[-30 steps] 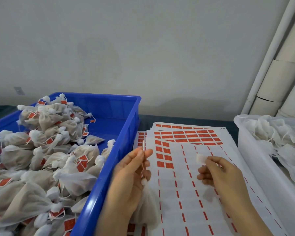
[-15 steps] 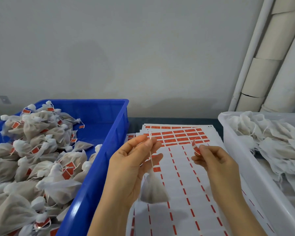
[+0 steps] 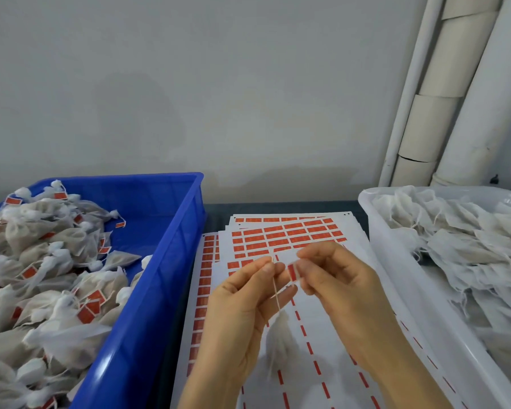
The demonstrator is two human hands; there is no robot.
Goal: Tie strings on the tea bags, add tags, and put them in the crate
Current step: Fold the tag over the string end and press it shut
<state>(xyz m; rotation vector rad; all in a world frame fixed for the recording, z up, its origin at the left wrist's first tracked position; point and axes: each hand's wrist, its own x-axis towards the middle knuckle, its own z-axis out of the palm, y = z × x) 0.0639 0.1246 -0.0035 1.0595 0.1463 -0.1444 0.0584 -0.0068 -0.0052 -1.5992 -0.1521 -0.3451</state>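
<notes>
A second ago my two hands were well apart and the right one carried a peeled tag alone; now they have come together above the tag sheets. My left hand pinches the string near its upper end between thumb and forefinger. The tea bag hangs from the string below my palm, over the sheets, and it looks a little blurred. My right hand pinches the small red tag with thumb and fingertips and holds it just beside the string end. Perhaps it touches already; I cannot tell if it is stuck. I judge that the tagging step is now in progress, so for this bag there remain only closing the tag on the string and dropping the bag into the crate. The blue crate at my left holds a large heap of finished tea bags with knotted tops and red tags, and its far right corner shows the bare bottom. The white bin at my right holds a pile of untagged bags. Both stand on the dark worktop.
</notes>
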